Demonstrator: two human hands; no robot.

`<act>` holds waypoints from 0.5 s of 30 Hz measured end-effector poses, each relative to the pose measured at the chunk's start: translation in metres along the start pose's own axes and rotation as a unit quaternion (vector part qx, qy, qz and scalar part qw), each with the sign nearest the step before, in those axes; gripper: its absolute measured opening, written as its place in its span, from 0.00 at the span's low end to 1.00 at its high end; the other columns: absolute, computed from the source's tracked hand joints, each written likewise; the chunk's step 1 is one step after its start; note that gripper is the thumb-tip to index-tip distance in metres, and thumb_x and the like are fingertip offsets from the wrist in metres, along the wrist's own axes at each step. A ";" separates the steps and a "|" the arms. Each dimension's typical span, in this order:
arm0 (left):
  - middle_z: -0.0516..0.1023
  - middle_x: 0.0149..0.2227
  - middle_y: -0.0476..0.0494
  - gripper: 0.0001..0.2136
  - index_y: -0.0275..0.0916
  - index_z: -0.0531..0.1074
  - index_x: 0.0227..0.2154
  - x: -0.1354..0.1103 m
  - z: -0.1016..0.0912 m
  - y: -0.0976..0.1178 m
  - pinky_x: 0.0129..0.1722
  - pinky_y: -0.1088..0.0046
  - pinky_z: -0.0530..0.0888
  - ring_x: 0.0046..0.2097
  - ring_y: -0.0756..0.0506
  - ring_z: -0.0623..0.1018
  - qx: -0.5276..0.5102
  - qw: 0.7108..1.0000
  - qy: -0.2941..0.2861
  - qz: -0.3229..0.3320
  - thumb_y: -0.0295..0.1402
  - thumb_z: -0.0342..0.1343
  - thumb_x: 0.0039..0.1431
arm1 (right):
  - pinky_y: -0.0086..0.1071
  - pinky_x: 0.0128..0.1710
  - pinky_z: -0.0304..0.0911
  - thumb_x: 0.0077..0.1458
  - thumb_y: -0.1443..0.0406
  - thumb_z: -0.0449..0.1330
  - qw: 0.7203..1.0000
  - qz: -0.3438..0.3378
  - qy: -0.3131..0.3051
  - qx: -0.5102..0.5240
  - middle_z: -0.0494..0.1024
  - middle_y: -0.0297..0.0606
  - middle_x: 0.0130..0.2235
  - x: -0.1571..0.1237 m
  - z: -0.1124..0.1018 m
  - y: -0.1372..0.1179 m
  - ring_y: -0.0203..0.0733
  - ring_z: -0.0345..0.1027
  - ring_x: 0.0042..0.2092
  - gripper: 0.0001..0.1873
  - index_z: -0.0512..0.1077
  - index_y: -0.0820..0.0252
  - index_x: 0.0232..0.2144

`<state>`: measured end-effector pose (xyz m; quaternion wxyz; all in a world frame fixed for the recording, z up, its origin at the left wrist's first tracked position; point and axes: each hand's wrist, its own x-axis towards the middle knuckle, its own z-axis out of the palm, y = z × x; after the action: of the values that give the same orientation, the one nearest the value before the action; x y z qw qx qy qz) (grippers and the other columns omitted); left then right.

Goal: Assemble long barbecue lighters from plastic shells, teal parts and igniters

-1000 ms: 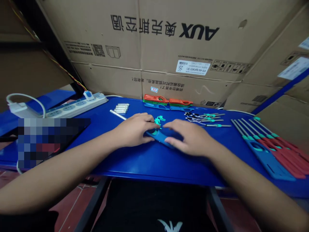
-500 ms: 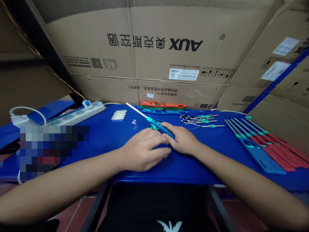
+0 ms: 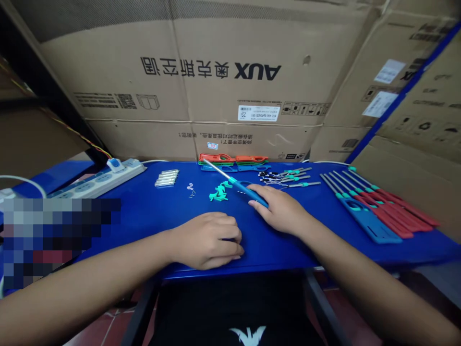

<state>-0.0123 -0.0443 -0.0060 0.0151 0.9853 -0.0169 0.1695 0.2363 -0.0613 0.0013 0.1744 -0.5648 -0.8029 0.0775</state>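
Note:
My right hand (image 3: 281, 210) grips the blue handle of a long lighter (image 3: 240, 185); its metal tube points up and left over the blue table (image 3: 151, 211). Near the table's front edge my left hand (image 3: 211, 239) rests knuckles up with its fingers curled under, and I cannot see anything in it. Small teal plastic parts (image 3: 218, 192) lie just left of the lighter. A little heap of tiny springs (image 3: 190, 189) sits further left.
Finished red and blue lighters (image 3: 374, 206) lie in a row at the right. Metal tubes with teal collars (image 3: 297, 177), stacked handle shells (image 3: 232, 161) and short metal tubes (image 3: 166, 178) line the back. A power strip (image 3: 97, 179) lies at the left. Cardboard boxes (image 3: 216, 81) wall the back.
My left hand let go of the lighter and drew back to the table's front edge. My right hand lifted the lighter, tube pointing up-left. The camera swung a little to the right.

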 end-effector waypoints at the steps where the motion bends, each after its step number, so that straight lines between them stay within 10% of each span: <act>1: 0.79 0.39 0.43 0.08 0.41 0.76 0.44 0.000 -0.001 0.000 0.39 0.66 0.71 0.39 0.46 0.76 -0.005 1.000 0.001 -0.002 0.32 0.53 0.68 | 0.38 0.46 0.67 0.66 0.57 0.51 1.000 0.009 0.014 -0.007 0.75 0.43 0.53 -0.010 -0.001 0.005 0.47 0.73 0.48 0.24 0.65 0.51 0.62; 8: 0.78 0.42 0.43 0.07 0.41 0.77 0.43 0.000 0.000 -0.008 0.41 0.67 0.72 0.42 0.47 0.76 -0.029 0.999 0.006 -0.025 0.32 0.54 0.67 | 0.46 0.50 0.65 0.65 0.53 0.50 0.944 0.194 0.209 -0.166 0.78 0.51 0.46 -0.101 -0.040 0.082 0.56 0.73 0.46 0.27 0.74 0.61 0.56; 13: 0.77 0.43 0.43 0.08 0.40 0.77 0.42 0.000 0.004 -0.012 0.42 0.67 0.72 0.42 0.46 0.75 -0.048 0.998 -0.007 -0.028 0.33 0.54 0.67 | 0.48 0.38 0.65 0.62 0.47 0.47 0.861 0.426 0.167 -0.222 0.78 0.62 0.48 -0.150 -0.068 0.130 0.64 0.73 0.47 0.34 0.75 0.61 0.56; 15: 0.77 0.43 0.43 0.08 0.40 0.77 0.43 0.001 0.004 -0.012 0.42 0.67 0.72 0.42 0.46 0.76 -0.050 0.998 -0.009 -0.031 0.33 0.54 0.67 | 0.48 0.33 0.65 0.61 0.47 0.48 0.877 0.406 0.137 -0.219 0.79 0.63 0.44 -0.159 -0.069 0.141 0.64 0.75 0.42 0.32 0.76 0.58 0.55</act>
<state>-0.0098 -0.0324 -0.0102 0.0696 0.9849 0.0055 0.1586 0.4338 -0.1652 -0.0103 0.1079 -0.8696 -0.4681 -0.1140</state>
